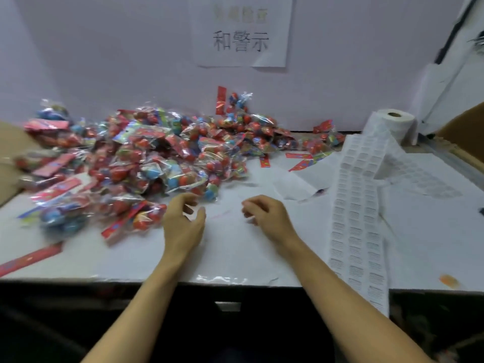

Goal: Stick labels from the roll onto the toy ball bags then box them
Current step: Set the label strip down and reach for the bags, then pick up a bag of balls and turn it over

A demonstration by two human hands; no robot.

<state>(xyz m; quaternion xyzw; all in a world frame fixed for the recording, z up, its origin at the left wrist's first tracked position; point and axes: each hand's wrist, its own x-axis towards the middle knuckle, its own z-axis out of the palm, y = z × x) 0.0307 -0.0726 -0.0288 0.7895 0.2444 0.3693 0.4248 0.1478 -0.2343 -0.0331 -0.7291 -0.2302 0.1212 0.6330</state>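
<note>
At the far left we see a brown cardboard box (9, 158) at the edge of the white tabletop (235, 258), and near the front edge a red card strip (28, 258) lies alone. Just right of the box spreads a big heap of toy ball bags (146, 158), clear wrappers with red and blue balls and red header cards, running along the back wall towards the middle. The nearest bag (125, 216) of the heap lies just beside our left hand (183, 224).

That left hand hovers over bare tabletop with its fingers (188, 200) loosely curled and the thumb apart; they grip nothing. A little to the right, our right hand (267, 216) is held the same way, fingers bent inward; a small white sliver seems to sit at the fingertips, but blur keeps us from telling whether it is a label, so we cannot tell if anything is pinched.

Above, a paper sign (241, 30) hangs on the wall. Right of the hands lies crumpled backing paper (303, 179), then the label strip (358, 218) running from the front edge back to the label roll (392, 124), which stands near the wall. A second cardboard box (463, 127) shows at the far right.
</note>
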